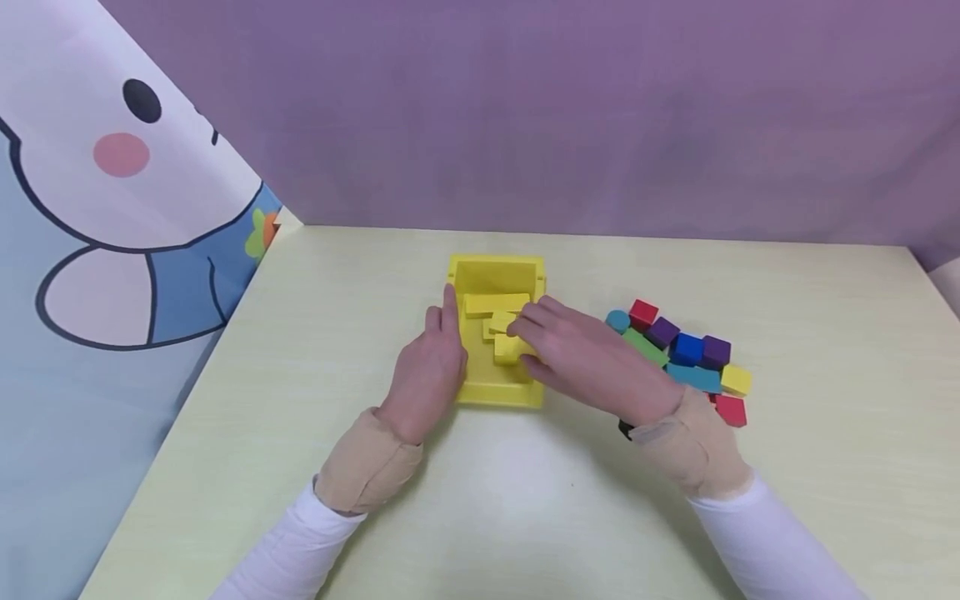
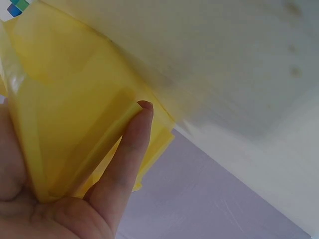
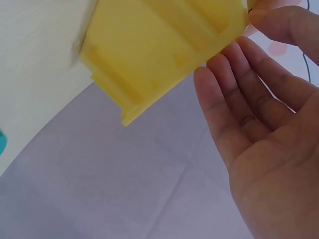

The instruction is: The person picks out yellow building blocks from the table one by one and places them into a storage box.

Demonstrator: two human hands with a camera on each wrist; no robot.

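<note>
A yellow open box (image 1: 498,398) stands on the table with several yellow blocks inside, among them a long block (image 1: 497,305) near its far end. Along the box's left side lies my left hand (image 1: 429,371), its index finger straight against the wall. In the left wrist view that straight finger (image 2: 127,154) touches the yellow wall. My right hand (image 1: 577,354) reaches in over the right rim and pinches a yellow block (image 1: 506,349) by its right side. The box wall hides those fingertips in the right wrist view, where the right hand (image 3: 274,129) shows palm and fingers.
Right of the box lies a group of coloured blocks, with a red block (image 1: 643,314), a blue block (image 1: 687,349), a teal block (image 1: 693,378) and a yellow cube (image 1: 736,380). The right forearm covers part of it. A purple cloth (image 1: 570,117) hangs behind the table (image 1: 337,283).
</note>
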